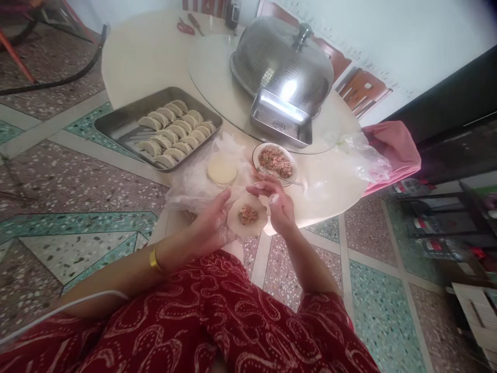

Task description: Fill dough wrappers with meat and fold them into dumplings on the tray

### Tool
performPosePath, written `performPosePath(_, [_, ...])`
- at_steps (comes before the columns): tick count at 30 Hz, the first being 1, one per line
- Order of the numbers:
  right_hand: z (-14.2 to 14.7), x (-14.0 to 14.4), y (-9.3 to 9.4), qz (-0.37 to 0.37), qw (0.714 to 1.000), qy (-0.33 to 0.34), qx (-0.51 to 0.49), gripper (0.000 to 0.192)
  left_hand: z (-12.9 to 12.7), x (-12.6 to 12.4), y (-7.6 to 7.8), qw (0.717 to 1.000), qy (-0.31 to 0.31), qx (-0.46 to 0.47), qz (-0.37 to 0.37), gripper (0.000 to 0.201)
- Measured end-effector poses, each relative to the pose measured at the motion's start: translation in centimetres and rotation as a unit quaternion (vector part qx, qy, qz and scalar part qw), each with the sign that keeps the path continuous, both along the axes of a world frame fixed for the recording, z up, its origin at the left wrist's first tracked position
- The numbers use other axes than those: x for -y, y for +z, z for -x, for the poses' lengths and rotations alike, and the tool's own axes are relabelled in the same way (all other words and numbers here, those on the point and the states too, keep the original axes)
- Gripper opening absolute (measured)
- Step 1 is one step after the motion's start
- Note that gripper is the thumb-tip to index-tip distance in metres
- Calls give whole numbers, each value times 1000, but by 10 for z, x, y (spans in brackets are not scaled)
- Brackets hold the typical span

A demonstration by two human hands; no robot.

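Over the tabletop's [330, 191] near edge, from where I'm standing, a round dough wrapper [259, 226] sits in the L hand [212, 225], which grips it by its left side, thumb up. It's thin, pale cream, approx. flat, w/ a slightly wavy rim; a small lumpy mound of filling [248, 214], pinkish-brown w/ darker flecks, sits abt. mid-disc, bare dough all round. R hand [280, 207] is loosely curled at its far right side, thumb & fingers parted, white smudge on the thumb; can't tell if it's touching the dough.

Just beyond, nr. the near edge, more wrappers [221, 170] lie stacked on a plastic bag [190, 184]; to their right, a bowl [294, 157] of similar mince w/ a utensil in it. Tabletop's left edge: metal tray [116, 124], folded dumplings [171, 135] in rows.
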State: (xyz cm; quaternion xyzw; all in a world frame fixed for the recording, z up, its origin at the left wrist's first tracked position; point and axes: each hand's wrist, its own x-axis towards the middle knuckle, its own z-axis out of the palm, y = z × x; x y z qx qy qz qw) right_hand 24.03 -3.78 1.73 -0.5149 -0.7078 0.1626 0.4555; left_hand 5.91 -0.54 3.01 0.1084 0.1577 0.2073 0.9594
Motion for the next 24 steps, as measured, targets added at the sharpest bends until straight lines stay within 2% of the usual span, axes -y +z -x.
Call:
performPosePath(5, [10, -4, 7, -5, 997, 56, 48, 40, 4, 1, 3, 1000, 7, -12, 6, 55])
performPosePath(10, [17, -9, 15, -20, 995, 75, 57, 40, 5, 0, 2, 1000, 12, -7, 15, 58])
performPosePath(15, [26, -14, 20, 1, 988, 109, 108, 45, 6, -1, -1, 1000, 24, 8, 16, 59])
performPosePath(18, [13, -17, 24, -32, 996, 36, 72, 48, 8, -2, 1, 1000, 24, -14, 10, 61])
performPosePath(20, [-12, -17, 28, -80, 995, -55, 38, 48, 10, -3, 1, 999, 32, -33, 7, 62])
performPosePath(22, [-52, -14, 29, -117, 976, -176, 45, 43, 12, -4, 0, 998, 37, -46, 8, 62])
performPosePath(24, [-97, -6, 26, -135, 942, -299, 69, 40, 12, -6, -3, 999, 29, -34, 16, 64])
